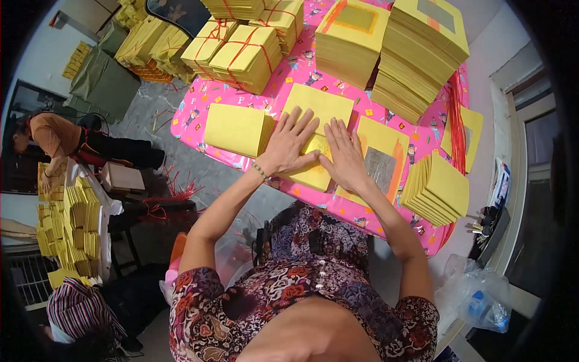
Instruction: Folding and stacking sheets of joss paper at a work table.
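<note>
Here, in the head view, both hands lie flat and open, fingers spread, on a yellow sheet (313, 158) near the front edge of the table (289, 72). The left hand (288, 145) presses the sheet's left part; the right hand (345, 155) lies just beside it, the thumbs almost touching. Neither hand grips anything. The sheet is thin matte paper, bright yellow, and seems folded under the palms; it rests on a larger square sheet (319, 104) of the same paper.

The table wears a glossy pink cloth printed with small cartoon figures. Left of the hands sits a low pile (238, 128) of yellow paper, squared at the edges. To the right, a sheet with a grey foil patch and an orange stripe (381, 166) lies flat, and beyond it a fanned stack (437, 188), its layered edges showing. At the far side stand tall stacks (416, 54) and bundles (244, 53) tied crosswise with red string. Loose red strings (457, 114) hang at the right edge.

On the floor to the left, another person (54, 140) bends over more yellow stacks (75, 223).
</note>
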Tool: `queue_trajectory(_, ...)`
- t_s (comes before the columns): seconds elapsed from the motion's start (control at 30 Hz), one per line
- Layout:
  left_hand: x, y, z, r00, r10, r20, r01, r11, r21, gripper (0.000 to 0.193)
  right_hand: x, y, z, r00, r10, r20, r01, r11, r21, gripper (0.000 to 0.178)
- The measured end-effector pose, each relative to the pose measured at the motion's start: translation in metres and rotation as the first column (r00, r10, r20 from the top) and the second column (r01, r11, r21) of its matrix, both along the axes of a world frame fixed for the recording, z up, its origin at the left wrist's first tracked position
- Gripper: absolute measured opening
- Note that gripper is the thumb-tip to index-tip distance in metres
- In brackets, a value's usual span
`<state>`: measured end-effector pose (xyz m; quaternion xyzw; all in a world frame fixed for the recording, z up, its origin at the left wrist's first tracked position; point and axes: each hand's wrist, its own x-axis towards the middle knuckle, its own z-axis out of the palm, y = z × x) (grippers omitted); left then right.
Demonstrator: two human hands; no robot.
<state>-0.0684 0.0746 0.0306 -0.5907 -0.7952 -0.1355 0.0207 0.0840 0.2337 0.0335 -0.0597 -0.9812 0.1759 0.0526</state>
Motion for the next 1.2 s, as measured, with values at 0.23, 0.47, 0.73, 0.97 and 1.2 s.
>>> queue_trajectory(0.23,-0.001,-0.001,-0.003,0.999,0.048,0.016,-0.048,0.999,0.017,0.077,-0.001,0.000,0.004,0.999,0.013,0.053,-0.015,0.999,0.040,0.070)
queue_trajectory(0.47,-0.001,-0.006,-0.001,0.998,0.016,0.068,-0.021,0.998,0.066,0.079,-0.001,0.000,-0.002,1.000,0.003,0.031,-0.003,1.000,0.026,0.069)
queue_trajectory(0.73,0.002,-0.009,0.001,0.998,0.045,0.038,-0.046,0.999,0.026,0.086,-0.002,0.000,0.001,0.998,0.013,0.060,-0.017,0.997,0.074,0.071)
queue_trajectory(0.97,0.001,-0.010,-0.002,0.998,0.033,0.060,-0.035,0.998,0.046,0.086,-0.001,0.002,-0.001,0.999,0.033,0.030,-0.035,0.997,0.070,0.071)
queue_trajectory(1.2,-0.004,-0.009,-0.006,0.999,0.010,0.038,-0.013,0.998,0.057,0.091,0.007,0.002,-0.002,0.999,0.027,0.040,-0.030,0.997,0.067,0.066)
